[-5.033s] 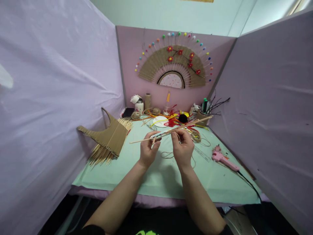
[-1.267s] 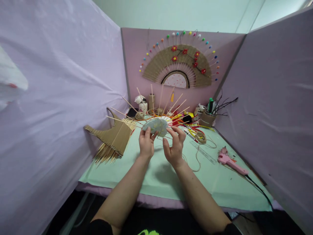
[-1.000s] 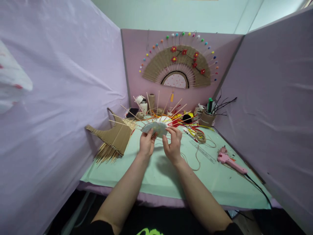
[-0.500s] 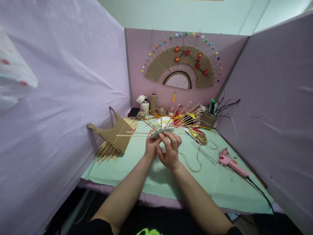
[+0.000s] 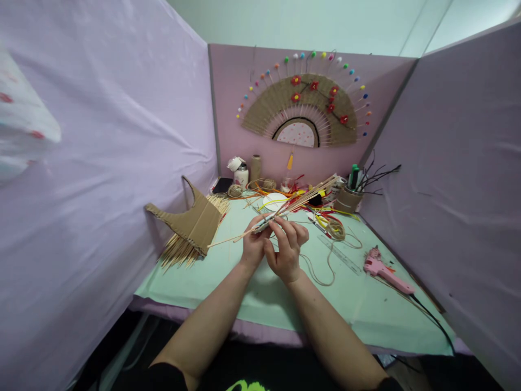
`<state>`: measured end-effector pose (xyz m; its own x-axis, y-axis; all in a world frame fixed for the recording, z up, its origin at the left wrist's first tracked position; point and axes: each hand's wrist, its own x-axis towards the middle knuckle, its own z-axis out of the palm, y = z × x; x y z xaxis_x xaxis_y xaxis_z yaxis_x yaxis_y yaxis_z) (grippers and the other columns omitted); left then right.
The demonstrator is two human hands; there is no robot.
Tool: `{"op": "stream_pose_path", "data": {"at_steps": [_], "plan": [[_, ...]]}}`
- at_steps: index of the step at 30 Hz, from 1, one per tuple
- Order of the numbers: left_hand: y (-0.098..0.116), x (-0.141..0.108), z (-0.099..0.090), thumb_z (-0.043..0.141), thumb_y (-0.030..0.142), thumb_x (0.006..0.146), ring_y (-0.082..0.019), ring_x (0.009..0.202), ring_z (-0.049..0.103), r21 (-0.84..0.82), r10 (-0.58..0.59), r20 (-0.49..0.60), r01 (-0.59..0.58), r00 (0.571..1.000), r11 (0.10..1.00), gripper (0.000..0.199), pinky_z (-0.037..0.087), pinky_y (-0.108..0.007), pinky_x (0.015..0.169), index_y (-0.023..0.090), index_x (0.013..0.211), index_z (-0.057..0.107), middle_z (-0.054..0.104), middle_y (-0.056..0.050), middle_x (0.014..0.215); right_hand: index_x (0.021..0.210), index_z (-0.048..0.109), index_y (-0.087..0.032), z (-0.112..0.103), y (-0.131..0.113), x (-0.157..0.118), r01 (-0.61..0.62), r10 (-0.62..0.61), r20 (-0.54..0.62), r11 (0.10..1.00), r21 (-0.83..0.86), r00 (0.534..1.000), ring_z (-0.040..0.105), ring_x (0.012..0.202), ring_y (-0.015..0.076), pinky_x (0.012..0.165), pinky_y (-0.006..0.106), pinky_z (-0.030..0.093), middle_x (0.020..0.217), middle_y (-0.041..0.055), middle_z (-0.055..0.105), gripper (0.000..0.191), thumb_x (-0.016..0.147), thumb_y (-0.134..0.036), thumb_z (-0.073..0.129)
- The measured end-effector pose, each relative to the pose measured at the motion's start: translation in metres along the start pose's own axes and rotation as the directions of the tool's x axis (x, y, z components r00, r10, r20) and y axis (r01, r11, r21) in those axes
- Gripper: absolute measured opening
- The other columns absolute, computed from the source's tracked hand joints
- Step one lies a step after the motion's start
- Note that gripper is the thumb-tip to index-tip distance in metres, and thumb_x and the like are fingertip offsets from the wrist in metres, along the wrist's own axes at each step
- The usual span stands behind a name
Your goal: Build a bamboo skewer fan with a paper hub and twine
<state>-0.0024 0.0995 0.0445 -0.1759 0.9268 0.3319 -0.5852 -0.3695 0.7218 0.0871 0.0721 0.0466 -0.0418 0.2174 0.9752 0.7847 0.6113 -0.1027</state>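
Over the middle of the table, my left hand (image 5: 253, 247) is closed around a small pale piece (image 5: 264, 223), seen nearly edge-on. Thin wooden sticks (image 5: 307, 199) fan out from this piece, most toward the upper right and a couple toward the lower left. My right hand (image 5: 287, 250) has its fingertips pressed on the piece's right side, with thumb and fingers curled. The piece's underside and part of my left fingers are hidden. Behind it lies a white disc (image 5: 275, 202) on the table.
At left, a curved cardboard piece (image 5: 199, 222) rests on a pile of sticks (image 5: 179, 254). To the right lie a clear ruler (image 5: 340, 255), twine (image 5: 336, 230) and a pink glue gun (image 5: 386, 270) with a cord. A decorated fan (image 5: 260, 108) hangs on the back panel.
The pale piece with its sticks has tilted and turned in my hands. Its sticks now slant from lower left to upper right and look bunched closer. Both hands keep hold.
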Motion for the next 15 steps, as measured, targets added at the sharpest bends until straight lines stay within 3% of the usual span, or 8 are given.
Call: {"op": "stream_pose_path", "data": {"at_steps": [3,7,15], "plan": [[-0.0001,0.0003,0.0006,0.083,0.026,0.067,-0.019,0.089,0.069,-0.006,0.016,0.05,-0.016,0.999,1.0,0.034,0.055,-0.032,0.086,0.019,0.097,0.071,0.074,-0.003,0.09,0.134,0.055,-0.024,-0.0002,-0.0003,0.0001,-0.001,0.001,-0.003,1.0,-0.002,1.0,0.05,0.111,0.0268,0.101,0.046,0.034,0.123,0.0104,0.064,0.043,0.092,-0.031,0.053],[-0.0005,0.001,0.0011,0.083,0.026,0.067,-0.018,0.091,0.069,0.041,0.021,0.039,-0.022,0.999,0.999,0.034,0.052,-0.031,0.09,0.017,0.097,0.071,0.074,-0.003,0.092,0.136,0.054,-0.023,-0.0007,0.0001,-0.0002,0.008,-0.008,-0.023,1.0,0.015,1.0,0.048,0.113,0.0276,0.101,0.047,0.035,0.124,0.0114,0.062,0.046,0.091,-0.032,0.053],[0.0017,-0.001,0.0035,0.084,0.028,0.064,-0.017,0.085,0.069,-0.002,-0.017,0.02,0.017,1.0,1.0,0.036,0.053,-0.029,0.084,0.018,0.096,0.071,0.074,-0.003,0.091,0.132,0.058,-0.025,-0.0003,0.0005,-0.0017,0.0,0.0,0.006,1.0,0.012,1.0,0.049,0.11,0.0262,0.101,0.046,0.034,0.123,0.009,0.065,0.043,0.09,-0.031,0.055]]}}
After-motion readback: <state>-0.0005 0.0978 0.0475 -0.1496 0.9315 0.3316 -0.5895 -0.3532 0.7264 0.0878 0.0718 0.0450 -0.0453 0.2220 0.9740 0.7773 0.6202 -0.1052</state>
